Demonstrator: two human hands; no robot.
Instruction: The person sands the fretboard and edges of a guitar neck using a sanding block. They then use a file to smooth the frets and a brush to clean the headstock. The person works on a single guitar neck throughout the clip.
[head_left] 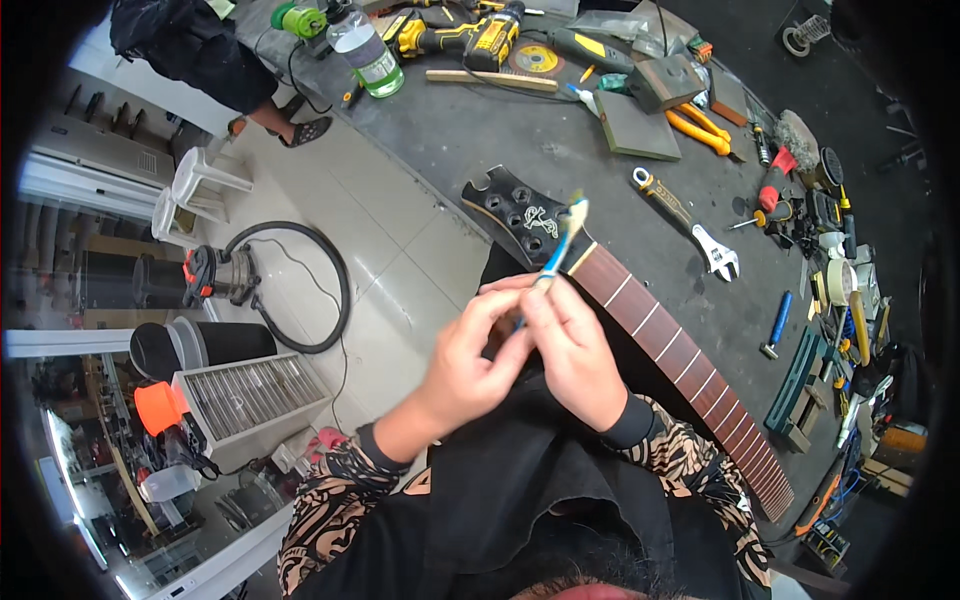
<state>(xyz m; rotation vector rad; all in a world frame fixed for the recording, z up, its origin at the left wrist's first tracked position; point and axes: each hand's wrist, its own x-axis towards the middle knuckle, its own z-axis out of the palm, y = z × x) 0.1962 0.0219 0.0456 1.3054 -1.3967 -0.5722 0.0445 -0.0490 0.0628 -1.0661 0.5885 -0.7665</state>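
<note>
A toothbrush [558, 255] with a blue and white handle stands up between my hands, its yellowed bristles pointing away from me. My right hand [578, 350] pinches the handle between thumb and fingers. Pressed up against it, my left hand [468, 350] also has its fingers closed around the lower handle, which is mostly hidden. Just beyond the brush head lies the black headstock [512, 210] of a guitar neck, with tuner holes and a pale emblem. Its brown fretboard [680, 355] runs diagonally toward the lower right, past my right forearm.
On the dark workbench [480, 130] lie an adjustable wrench [715, 250], orange-handled pliers [700, 130], a yellow drill [490, 40] and a spray bottle [365, 55]. Many tools crowd the right edge. A vacuum cleaner [225, 275] stands on the floor at left; another person [215, 60] is at upper left.
</note>
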